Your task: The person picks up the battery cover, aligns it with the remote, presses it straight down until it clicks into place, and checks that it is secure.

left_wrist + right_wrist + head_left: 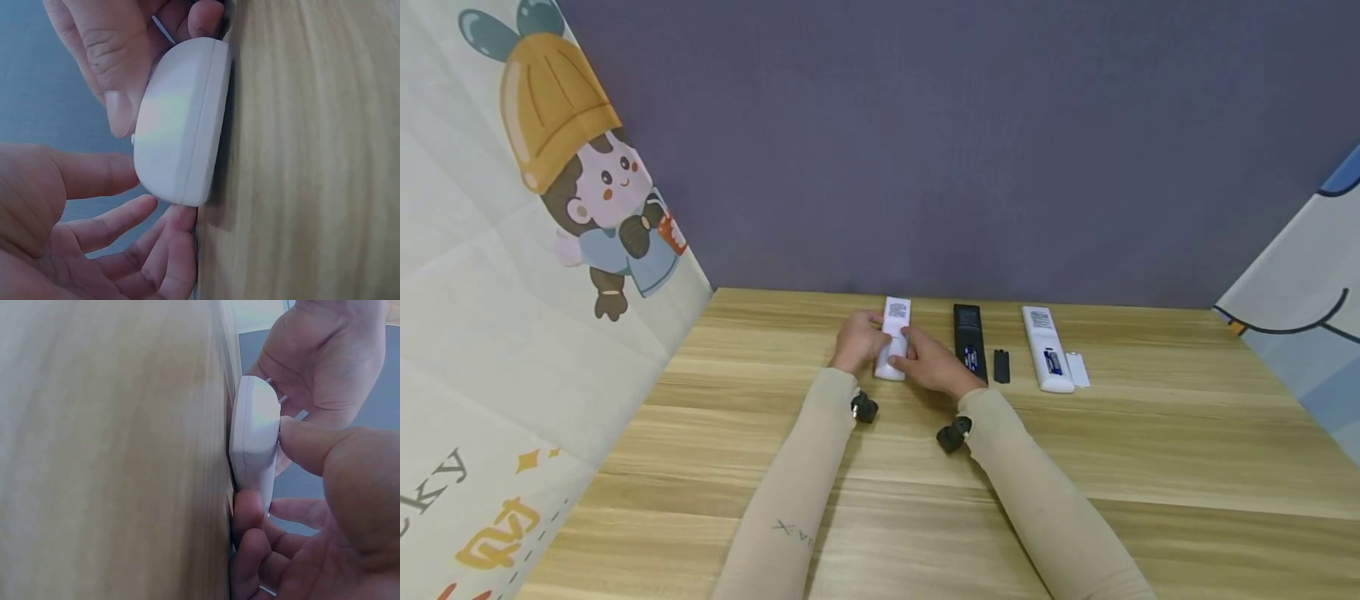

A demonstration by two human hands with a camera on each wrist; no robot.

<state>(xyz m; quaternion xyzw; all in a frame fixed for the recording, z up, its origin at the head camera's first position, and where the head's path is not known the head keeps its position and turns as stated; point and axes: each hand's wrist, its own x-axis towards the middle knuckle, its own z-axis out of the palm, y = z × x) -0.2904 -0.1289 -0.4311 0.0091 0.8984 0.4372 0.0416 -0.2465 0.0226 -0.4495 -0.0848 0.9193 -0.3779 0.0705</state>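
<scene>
A white remote control (897, 309) lies back side up on the wooden table, its label toward the far end. On its left side, my left hand (857, 343) holds it with thumb and fingers. My right hand (934, 365) grips the same remote from the right, thumb over its back. Up close in the left wrist view, the rounded end of the remote (172, 125) sits between both hands. The right wrist view shows the remote (257, 419) with the right fingers curled against its side. Fingers partly hide its battery area.
Right of the hands lies a black remote (968, 329) with batteries showing, beside its black cover (1002, 367). Further right is another white remote (1041, 333) with a battery visible, a white cover (1077, 369) against it. A dark panel (925, 167) stands behind the table (887, 517).
</scene>
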